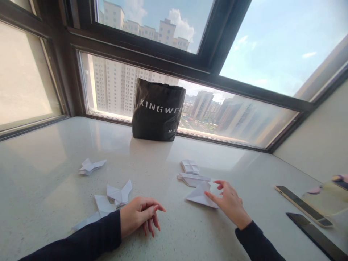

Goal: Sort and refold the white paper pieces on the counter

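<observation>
My left hand (143, 215) hovers over or rests on the white countertop with its fingers loosely apart and nothing in them. Just beyond its wrist lie folded white paper pieces (121, 194), and the sleeve partly covers another paper piece (104, 204). To the right, my right hand (230, 203) is over a folded paper triangle (201, 195). Its thumb tip is at the triangle's surface, and its fingers are spread away from the thumb. Behind the triangle are a flat folded paper strip (194, 179) and a small folded paper square (190, 166).
A folded paper shape (91, 166) lies farther back on the left. A black bag (159, 112) with white lettering stands by the window. Two phones, one gold-edged (303, 206) and one black (318, 233), lie at the right near a blurred yellowish thing (323, 199).
</observation>
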Demonstrator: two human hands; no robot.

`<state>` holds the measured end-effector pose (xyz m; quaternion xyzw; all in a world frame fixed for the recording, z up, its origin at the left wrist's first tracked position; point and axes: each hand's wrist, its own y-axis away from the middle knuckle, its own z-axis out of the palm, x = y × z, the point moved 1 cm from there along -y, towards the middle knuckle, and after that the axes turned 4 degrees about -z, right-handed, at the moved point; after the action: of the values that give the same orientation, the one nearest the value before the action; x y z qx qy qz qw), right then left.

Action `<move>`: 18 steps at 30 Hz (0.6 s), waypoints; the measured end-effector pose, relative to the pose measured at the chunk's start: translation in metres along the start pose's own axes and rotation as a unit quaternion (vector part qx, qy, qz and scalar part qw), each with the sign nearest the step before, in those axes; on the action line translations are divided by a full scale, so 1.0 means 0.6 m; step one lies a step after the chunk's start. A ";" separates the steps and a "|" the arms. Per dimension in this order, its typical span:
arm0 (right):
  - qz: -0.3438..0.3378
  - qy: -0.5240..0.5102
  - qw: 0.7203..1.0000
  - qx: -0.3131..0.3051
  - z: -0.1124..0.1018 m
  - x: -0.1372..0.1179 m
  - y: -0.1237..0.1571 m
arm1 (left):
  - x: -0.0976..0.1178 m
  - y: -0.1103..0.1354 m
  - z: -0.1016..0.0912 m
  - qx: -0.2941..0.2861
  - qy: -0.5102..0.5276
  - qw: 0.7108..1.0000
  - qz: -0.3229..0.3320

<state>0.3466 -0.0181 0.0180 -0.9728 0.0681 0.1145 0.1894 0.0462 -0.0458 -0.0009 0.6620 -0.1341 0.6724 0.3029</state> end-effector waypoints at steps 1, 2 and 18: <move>-0.007 -0.004 1.000 0.021 -0.008 -0.003 -0.002 | -0.002 0.001 0.001 0.000 -0.001 1.000 0.002; -0.018 -0.008 0.999 0.041 -0.016 -0.008 -0.003 | -0.002 0.002 0.001 0.002 -0.007 1.000 0.004; -0.462 -0.166 0.855 -0.169 0.018 -0.339 0.096 | 0.110 0.065 -0.236 0.374 -0.605 0.681 -0.173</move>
<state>0.1382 -0.0490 0.0385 -0.8760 -0.4418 0.1835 0.0614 -0.0872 0.0214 0.0595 0.9943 0.0915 0.0549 -0.0063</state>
